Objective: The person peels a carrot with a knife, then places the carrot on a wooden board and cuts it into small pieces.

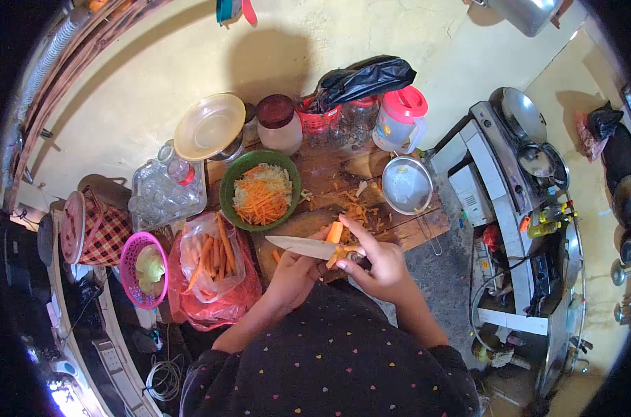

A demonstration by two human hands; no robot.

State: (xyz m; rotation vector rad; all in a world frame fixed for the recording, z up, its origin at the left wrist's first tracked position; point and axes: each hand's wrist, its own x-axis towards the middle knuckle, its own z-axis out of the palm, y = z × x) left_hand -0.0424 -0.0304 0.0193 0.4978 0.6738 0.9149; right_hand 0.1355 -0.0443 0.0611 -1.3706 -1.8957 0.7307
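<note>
the wooden table (427, 224) is spreading out from twelve to two o'clock of your hands, carrying most of the things. at nine o'clock, a red plastic bag (203, 316) is lying under a clear bag of whole carrots (211, 260), probably so they are sitting within your left-side reach. at ten to eleven, the green bowl (226, 182) is holding orange shreds (260, 206) and paler ones, its open top facing you, likely for easy access. toward one to two, a strainer (407, 189) is resting near the table edge.

closer in, your right hand (385, 267) is closing narrowly around the handle of the knife (301, 246), whose tip is pointing between nine and ten o'clock; your index finger is reaching up to the carrot piece, seemingly for control. your left hand (293, 276) is apparently pinching that carrot piece (335, 232) from behind the blade, perhaps to steady it, though you are hiding some fingertips. the piece is standing nearly upright between your hands, the blade crossing it. at one o'clock, small orange scraps (361, 212) are scattering across the boards.
</note>
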